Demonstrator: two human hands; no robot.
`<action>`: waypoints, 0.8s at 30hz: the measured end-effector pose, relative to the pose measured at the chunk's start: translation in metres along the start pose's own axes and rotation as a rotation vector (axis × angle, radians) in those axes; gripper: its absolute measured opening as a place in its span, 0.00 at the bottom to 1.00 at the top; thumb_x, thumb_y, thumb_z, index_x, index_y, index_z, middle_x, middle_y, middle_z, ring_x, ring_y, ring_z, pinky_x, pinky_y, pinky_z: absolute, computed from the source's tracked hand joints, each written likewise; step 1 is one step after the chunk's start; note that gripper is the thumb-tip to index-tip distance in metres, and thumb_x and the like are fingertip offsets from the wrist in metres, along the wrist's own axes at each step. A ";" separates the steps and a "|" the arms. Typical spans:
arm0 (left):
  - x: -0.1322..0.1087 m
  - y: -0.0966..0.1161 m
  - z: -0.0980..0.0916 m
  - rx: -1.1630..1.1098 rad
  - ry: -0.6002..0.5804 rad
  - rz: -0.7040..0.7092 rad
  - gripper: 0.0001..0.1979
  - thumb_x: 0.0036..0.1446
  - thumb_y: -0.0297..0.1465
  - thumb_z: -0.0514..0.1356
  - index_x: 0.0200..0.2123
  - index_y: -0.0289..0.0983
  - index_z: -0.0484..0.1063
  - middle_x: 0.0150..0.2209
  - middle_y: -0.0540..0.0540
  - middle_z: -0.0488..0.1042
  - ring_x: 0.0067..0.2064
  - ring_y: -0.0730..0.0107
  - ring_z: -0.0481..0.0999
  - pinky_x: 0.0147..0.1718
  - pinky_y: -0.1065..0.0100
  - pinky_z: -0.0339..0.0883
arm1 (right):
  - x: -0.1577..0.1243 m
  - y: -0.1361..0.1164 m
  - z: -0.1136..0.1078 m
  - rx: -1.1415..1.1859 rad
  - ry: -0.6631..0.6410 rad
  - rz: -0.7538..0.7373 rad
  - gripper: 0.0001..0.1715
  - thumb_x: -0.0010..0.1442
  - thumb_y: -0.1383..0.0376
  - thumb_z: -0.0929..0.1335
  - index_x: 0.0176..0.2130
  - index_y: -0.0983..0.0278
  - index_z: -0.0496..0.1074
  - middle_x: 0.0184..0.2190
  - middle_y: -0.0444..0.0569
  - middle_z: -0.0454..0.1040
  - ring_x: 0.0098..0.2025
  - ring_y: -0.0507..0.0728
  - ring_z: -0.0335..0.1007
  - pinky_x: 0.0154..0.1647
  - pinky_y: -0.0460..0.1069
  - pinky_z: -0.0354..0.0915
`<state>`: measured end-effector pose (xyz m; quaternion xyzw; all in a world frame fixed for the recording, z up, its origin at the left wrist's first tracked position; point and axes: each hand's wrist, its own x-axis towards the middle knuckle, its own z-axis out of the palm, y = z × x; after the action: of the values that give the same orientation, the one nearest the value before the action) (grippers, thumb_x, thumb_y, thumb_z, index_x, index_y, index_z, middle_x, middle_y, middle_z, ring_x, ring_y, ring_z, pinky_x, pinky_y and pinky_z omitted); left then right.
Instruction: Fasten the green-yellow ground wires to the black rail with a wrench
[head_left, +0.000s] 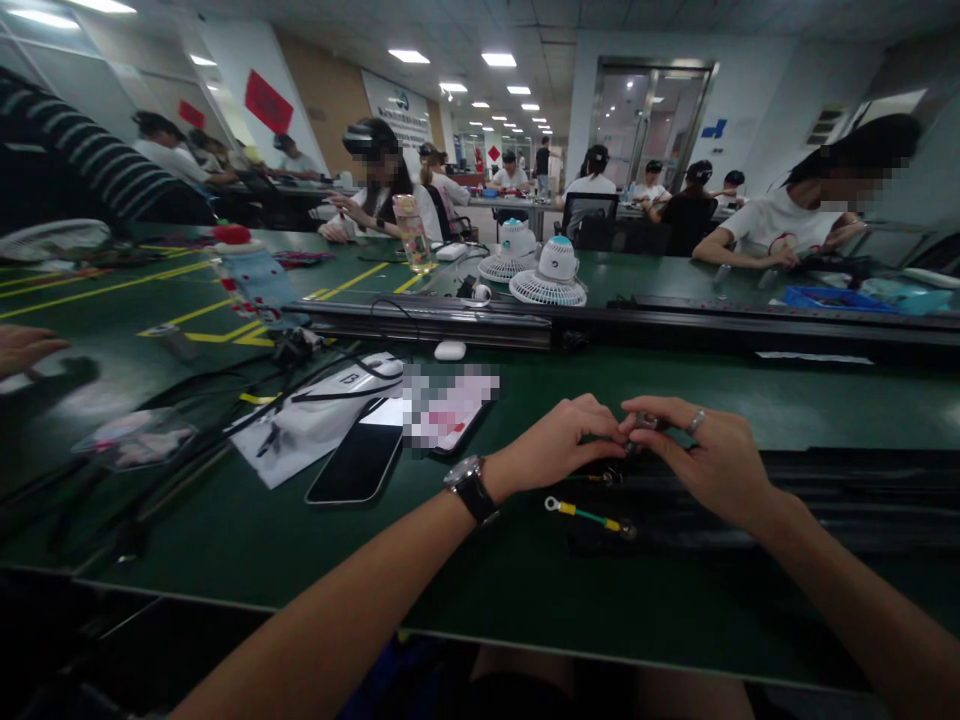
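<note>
My left hand [574, 437], with a watch on its wrist, is closed with thumb and forefinger pinched. Its fingertips meet those of my right hand [709, 450], which wears a ring. Between the fingers of both hands is a small silvery metal piece [645, 420]; its exact kind cannot be made out. Just below lies a short green wire [589, 516] with yellow sleeves and a ring terminal at its near end. It reaches onto a long black bar [825, 500], which runs rightward under my right hand.
Left of my hands lie a dark phone [356, 462], another phone [454, 412], a white earbud case [450, 350] and black cables. Long metal rails [450, 325] cross the table behind. Two white fans [551, 272] and a bottle [251, 275] stand beyond. A co-worker's hand [30, 350] is far left.
</note>
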<state>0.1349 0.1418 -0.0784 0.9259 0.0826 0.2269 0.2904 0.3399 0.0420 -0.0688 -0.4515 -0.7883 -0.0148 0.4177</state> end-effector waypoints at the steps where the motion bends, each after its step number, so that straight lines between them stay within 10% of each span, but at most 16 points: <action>1: 0.000 0.000 0.000 0.001 0.003 0.004 0.06 0.68 0.31 0.61 0.43 0.38 0.78 0.41 0.47 0.79 0.47 0.66 0.72 0.48 0.65 0.63 | 0.000 0.000 0.000 0.000 -0.003 0.006 0.13 0.70 0.65 0.67 0.53 0.61 0.75 0.43 0.49 0.84 0.43 0.57 0.82 0.46 0.50 0.75; 24: -0.002 0.004 -0.003 0.049 -0.007 -0.026 0.06 0.68 0.32 0.62 0.40 0.38 0.78 0.40 0.49 0.80 0.43 0.68 0.71 0.44 0.66 0.60 | 0.003 0.005 0.001 0.140 -0.098 0.108 0.19 0.67 0.63 0.71 0.56 0.61 0.72 0.45 0.51 0.79 0.44 0.59 0.78 0.45 0.53 0.74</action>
<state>0.1317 0.1394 -0.0744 0.9325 0.0992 0.2176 0.2708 0.3419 0.0474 -0.0696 -0.4633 -0.7813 0.0853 0.4094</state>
